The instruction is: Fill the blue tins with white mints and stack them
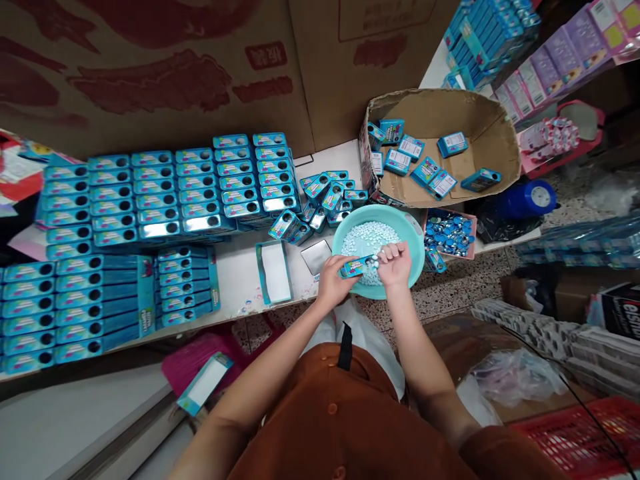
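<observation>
Left hand (334, 283) grips a small blue tin (354, 267) over a turquoise basin (373, 292) of white pellets (373, 233). The right hand (396, 268), curled palm up, is at the tin's end; whether it grips any pellets is unclear. Beyond, loose tins (333, 195) lie jumbled on the bench (235, 270), stacked tins (157, 200) fill its left side, and a cardboard box (480, 110) holds more.

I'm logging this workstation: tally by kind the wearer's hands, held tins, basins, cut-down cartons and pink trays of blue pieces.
Hands (left hand, right hand): 2
Held tin: 1
Basin: 1
Carton: 1
Pink tray: 1
Total: 6
</observation>
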The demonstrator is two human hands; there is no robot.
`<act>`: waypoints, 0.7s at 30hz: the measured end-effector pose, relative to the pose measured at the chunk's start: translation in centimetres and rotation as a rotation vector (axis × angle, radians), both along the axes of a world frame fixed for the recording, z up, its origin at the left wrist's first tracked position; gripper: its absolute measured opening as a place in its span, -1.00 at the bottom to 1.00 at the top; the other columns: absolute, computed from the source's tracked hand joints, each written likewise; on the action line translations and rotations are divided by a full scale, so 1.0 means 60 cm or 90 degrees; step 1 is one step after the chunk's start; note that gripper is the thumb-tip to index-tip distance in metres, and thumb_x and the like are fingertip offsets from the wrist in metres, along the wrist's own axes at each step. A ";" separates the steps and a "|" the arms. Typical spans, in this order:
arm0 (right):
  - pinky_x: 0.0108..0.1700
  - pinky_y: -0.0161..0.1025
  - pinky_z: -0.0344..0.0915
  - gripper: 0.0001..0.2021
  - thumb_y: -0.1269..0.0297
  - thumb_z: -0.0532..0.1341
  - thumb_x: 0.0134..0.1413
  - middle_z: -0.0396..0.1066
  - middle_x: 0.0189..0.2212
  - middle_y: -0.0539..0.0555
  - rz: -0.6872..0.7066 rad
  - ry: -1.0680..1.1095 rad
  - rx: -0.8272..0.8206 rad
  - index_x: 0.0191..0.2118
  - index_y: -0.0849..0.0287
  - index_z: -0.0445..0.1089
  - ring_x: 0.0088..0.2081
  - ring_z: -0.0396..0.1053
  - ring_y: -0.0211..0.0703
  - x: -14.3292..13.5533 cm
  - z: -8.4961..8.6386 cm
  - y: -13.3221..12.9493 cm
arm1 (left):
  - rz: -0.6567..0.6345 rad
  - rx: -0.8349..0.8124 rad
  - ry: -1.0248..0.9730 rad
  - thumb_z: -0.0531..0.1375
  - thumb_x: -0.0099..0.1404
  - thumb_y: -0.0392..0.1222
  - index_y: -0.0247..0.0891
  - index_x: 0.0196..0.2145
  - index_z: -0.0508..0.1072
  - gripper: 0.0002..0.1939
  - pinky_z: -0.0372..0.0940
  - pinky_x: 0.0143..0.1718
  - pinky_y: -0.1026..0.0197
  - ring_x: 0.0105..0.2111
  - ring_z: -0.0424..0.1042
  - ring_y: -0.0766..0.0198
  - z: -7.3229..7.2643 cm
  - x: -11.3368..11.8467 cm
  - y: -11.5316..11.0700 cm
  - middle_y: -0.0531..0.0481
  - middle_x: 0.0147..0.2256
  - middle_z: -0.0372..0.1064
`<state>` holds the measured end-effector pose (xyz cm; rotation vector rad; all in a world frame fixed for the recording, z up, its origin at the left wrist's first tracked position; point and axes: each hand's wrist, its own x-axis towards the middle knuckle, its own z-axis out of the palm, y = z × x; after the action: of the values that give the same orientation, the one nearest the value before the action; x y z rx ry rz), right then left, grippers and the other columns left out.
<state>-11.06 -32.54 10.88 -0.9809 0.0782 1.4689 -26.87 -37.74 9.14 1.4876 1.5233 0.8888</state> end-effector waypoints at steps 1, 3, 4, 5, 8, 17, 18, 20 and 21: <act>-0.64 -0.40 0.01 -0.62 0.20 -0.09 0.33 -0.09 -0.68 -0.13 -0.004 0.020 -0.007 -0.56 0.11 0.00 -0.65 -0.05 -0.33 0.005 -0.007 -0.002 | 0.008 -0.010 -0.024 0.35 0.05 -0.25 -0.14 -0.12 0.49 -0.62 0.29 -0.09 0.12 -0.15 0.41 0.16 -0.003 0.001 0.000 -0.02 -0.18 0.44; -0.65 -0.40 0.02 -0.63 0.24 -0.10 0.32 -0.09 -0.68 -0.12 -0.009 0.039 -0.009 -0.56 0.11 0.02 -0.65 -0.05 -0.32 0.013 -0.020 -0.006 | 0.011 -0.019 -0.051 0.36 0.02 -0.26 -0.15 -0.14 0.50 -0.62 0.30 -0.07 0.11 -0.14 0.42 0.15 -0.009 0.004 0.001 -0.03 -0.17 0.46; -0.65 -0.40 0.02 -0.64 0.25 -0.08 0.31 -0.08 -0.69 -0.13 -0.008 0.038 -0.009 -0.56 0.11 0.03 -0.66 -0.06 -0.32 0.016 -0.027 -0.009 | 0.016 -0.021 -0.055 0.37 0.01 -0.27 -0.15 -0.15 0.50 -0.61 0.30 -0.07 0.11 -0.14 0.42 0.15 -0.012 0.006 0.002 -0.03 -0.17 0.47; -0.65 -0.39 0.02 -0.65 0.25 -0.06 0.29 -0.08 -0.69 -0.13 -0.005 0.031 -0.011 -0.56 0.11 0.04 -0.66 -0.06 -0.32 0.019 -0.032 -0.011 | 0.022 -0.025 -0.053 0.38 0.01 -0.27 -0.15 -0.15 0.51 -0.61 0.30 -0.06 0.09 -0.13 0.43 0.14 -0.014 0.008 0.004 -0.04 -0.17 0.47; -0.65 -0.40 0.02 -0.67 0.24 -0.01 0.26 -0.07 -0.69 -0.14 0.001 -0.003 -0.030 -0.56 0.11 0.06 -0.67 -0.06 -0.34 0.029 -0.041 -0.014 | 0.045 -0.033 -0.050 0.39 -0.01 -0.24 -0.18 -0.16 0.51 -0.61 0.31 -0.07 0.08 -0.15 0.44 0.12 -0.016 0.015 0.012 -0.06 -0.19 0.49; -0.66 -0.43 0.00 -0.68 0.23 -0.06 0.28 -0.02 -0.69 -0.14 0.000 -0.015 -0.126 -0.53 0.11 0.07 -0.68 0.00 -0.36 0.061 -0.064 -0.026 | 0.151 -0.019 -0.076 0.36 0.04 -0.11 -0.17 -0.13 0.48 -0.60 0.34 -0.08 0.11 -0.13 0.45 0.14 -0.029 -0.034 -0.002 -0.06 -0.14 0.46; -0.66 -0.43 0.00 -0.68 0.21 -0.04 0.27 -0.02 -0.69 -0.15 0.016 -0.032 -0.143 -0.53 0.11 0.07 -0.68 0.00 -0.36 0.063 -0.070 -0.028 | 0.194 -0.023 -0.059 0.35 0.04 -0.09 -0.18 -0.12 0.47 -0.59 0.35 -0.09 0.12 -0.12 0.44 0.14 -0.037 -0.049 -0.008 -0.06 -0.14 0.46; -0.66 -0.42 0.00 -0.69 0.17 0.01 0.24 -0.02 -0.70 -0.16 0.056 -0.073 -0.173 -0.53 0.11 0.07 -0.69 0.00 -0.37 0.066 -0.083 -0.034 | 0.277 -0.041 -0.011 0.35 0.03 -0.08 -0.18 -0.13 0.46 -0.58 0.35 -0.11 0.13 -0.14 0.45 0.14 -0.056 -0.079 -0.019 -0.04 -0.15 0.47; -0.66 -0.42 0.00 -0.69 0.14 0.04 0.22 0.00 -0.70 -0.16 0.086 -0.101 -0.180 -0.53 0.10 0.07 -0.68 0.01 -0.37 0.068 -0.089 -0.037 | 0.311 -0.056 0.016 0.36 0.02 -0.07 -0.19 -0.13 0.46 -0.58 0.35 -0.12 0.13 -0.16 0.45 0.14 -0.066 -0.093 -0.023 -0.03 -0.17 0.47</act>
<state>-6.99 -34.79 5.53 -1.3516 0.1095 1.5236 -32.44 -39.11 5.20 1.0797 1.9595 1.0630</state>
